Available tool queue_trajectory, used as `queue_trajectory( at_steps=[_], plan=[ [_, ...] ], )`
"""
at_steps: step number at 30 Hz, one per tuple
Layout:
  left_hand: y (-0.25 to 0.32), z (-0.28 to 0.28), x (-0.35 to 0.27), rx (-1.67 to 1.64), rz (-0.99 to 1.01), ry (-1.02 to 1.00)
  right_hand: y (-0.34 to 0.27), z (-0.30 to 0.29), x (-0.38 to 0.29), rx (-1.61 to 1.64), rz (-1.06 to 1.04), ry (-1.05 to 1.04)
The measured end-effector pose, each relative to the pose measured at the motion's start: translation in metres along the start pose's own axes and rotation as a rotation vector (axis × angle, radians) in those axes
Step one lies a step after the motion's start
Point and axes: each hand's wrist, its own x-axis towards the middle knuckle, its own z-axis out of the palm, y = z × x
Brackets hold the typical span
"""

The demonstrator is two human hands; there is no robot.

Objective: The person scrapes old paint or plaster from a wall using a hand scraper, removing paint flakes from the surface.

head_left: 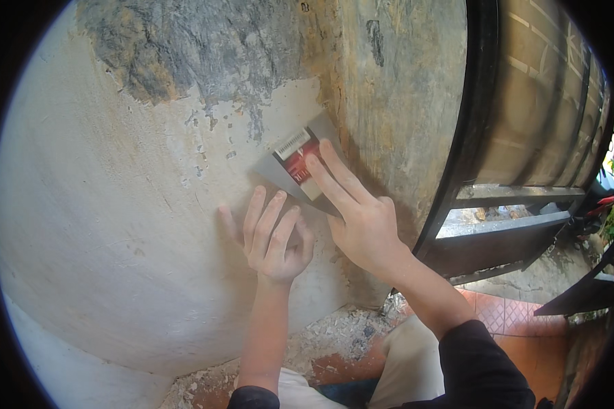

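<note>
My right hand (366, 220) grips a wide metal scraper (314, 158), with two fingers stretched along its blade, which carries a red printed label and a barcode. The blade lies tilted against or close to the wall (174, 245). Left of the scraper and a little lower, my left hand (279, 240) is raised near the wall, fingers apart and curled, holding nothing. Pale paint covers the lower wall, while bare grey and brown patches (204, 46) show higher up. The scraper's handle is hidden by my right hand.
Paint flakes and debris (343, 335) lie along the foot of the wall, on reddish floor tiles (532, 353). A dark metal-framed gate or door (511, 245) stands close on the right. A brownish, weathered wall section (404, 102) meets the painted one at a corner.
</note>
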Motion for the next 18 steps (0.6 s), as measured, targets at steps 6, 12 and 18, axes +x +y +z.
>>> queue_trajectory(
  at_steps=[6,12,18],
  plan=[
    [0.000,0.001,-0.001,0.016,0.022,-0.002,0.000,0.001,-0.004,0.002,0.025,-0.069],
    [0.000,0.001,-0.003,0.019,0.031,0.000,0.003,0.007,-0.003,0.014,0.006,-0.037],
    [0.001,0.001,-0.003,0.024,0.034,0.018,0.009,0.004,-0.012,-0.011,-0.020,-0.044]
  ],
)
